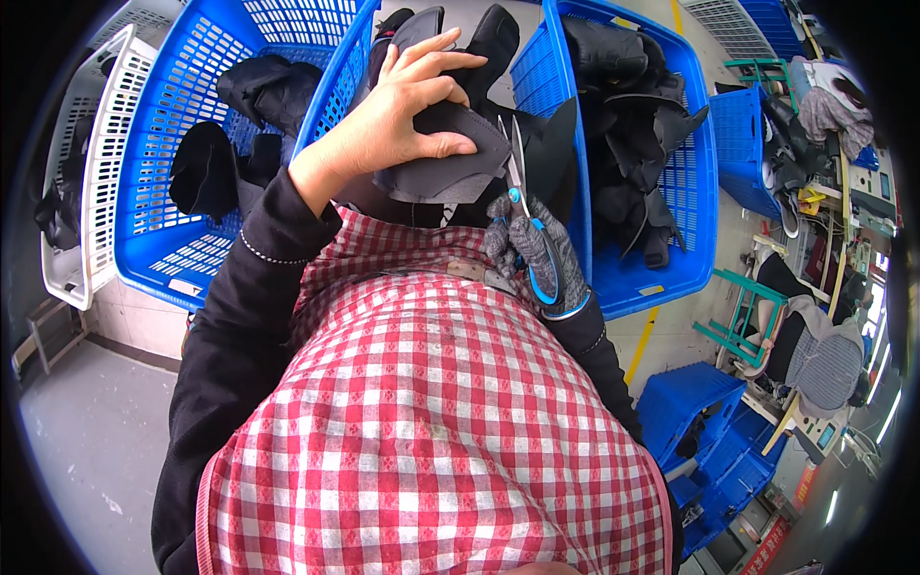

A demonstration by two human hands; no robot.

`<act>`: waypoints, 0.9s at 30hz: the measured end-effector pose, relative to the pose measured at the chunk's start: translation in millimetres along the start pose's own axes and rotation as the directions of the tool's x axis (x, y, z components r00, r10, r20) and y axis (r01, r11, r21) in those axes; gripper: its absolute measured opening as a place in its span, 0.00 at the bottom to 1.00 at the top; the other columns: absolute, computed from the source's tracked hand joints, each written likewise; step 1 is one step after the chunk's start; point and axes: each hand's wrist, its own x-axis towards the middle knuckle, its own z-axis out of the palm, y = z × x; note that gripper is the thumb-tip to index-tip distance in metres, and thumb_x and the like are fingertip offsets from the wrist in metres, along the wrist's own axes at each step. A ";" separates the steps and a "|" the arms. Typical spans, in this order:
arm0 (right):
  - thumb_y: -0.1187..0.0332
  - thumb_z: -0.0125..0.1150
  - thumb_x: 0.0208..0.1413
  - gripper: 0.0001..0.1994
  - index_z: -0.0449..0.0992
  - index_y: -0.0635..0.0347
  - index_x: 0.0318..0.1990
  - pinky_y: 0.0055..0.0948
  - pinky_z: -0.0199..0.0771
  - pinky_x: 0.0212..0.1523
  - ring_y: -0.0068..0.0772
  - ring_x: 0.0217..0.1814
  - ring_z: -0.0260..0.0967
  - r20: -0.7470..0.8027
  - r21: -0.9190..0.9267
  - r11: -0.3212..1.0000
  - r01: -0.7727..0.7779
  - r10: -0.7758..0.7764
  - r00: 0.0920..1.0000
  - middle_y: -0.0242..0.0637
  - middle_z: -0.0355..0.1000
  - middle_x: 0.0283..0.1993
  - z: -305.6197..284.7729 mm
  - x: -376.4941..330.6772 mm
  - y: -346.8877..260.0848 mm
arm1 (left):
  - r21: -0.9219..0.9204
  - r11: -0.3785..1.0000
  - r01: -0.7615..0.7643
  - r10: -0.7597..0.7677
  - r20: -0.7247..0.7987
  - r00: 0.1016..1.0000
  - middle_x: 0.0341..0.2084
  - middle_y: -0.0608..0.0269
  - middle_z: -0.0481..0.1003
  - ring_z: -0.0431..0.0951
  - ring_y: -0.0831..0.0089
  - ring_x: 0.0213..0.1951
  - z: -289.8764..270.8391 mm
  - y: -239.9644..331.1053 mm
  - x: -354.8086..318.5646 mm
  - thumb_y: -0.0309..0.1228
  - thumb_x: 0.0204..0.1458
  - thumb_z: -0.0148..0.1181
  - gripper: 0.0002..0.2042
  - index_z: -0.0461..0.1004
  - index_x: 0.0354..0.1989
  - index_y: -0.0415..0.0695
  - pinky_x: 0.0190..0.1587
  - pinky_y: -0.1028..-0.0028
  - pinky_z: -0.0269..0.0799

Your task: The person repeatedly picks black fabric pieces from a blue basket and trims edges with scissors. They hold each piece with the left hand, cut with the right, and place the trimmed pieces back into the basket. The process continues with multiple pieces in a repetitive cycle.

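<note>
My left hand (402, 110) is bare, its fingers spread and its thumb lying on a dark grey shoe-upper piece (465, 149) with a lighter grey lining edge. In my right hand (537, 251), covered by a grey knitted glove, are scissors (517, 177) with blue-and-black handles. Their blades stand slightly apart, pointing away from me beside the right edge of the piece. More black shoe parts (494, 43) lie beyond and under my left hand, over my lap. A red-and-white checked apron (431, 383) covers my front.
A blue crate (153, 230) with several black shoe parts stands at the left, beside a white basket (115, 153). Another blue crate (704, 240) of black parts is close on the right. Farther right are more blue crates (690, 398), green-framed stools (738, 321) and another person (834, 96).
</note>
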 end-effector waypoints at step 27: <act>0.69 0.55 0.71 0.15 0.74 0.66 0.60 0.19 0.73 0.38 0.19 0.35 0.71 0.056 0.007 0.998 -0.066 0.065 0.996 0.33 0.74 0.41 -20.7 3.4 -10.2 | -0.038 0.993 -0.113 0.115 0.071 0.991 0.71 0.56 0.64 0.46 0.51 0.78 -10.6 -6.9 5.0 0.52 0.44 0.78 0.32 0.76 0.55 0.51 0.77 0.38 0.32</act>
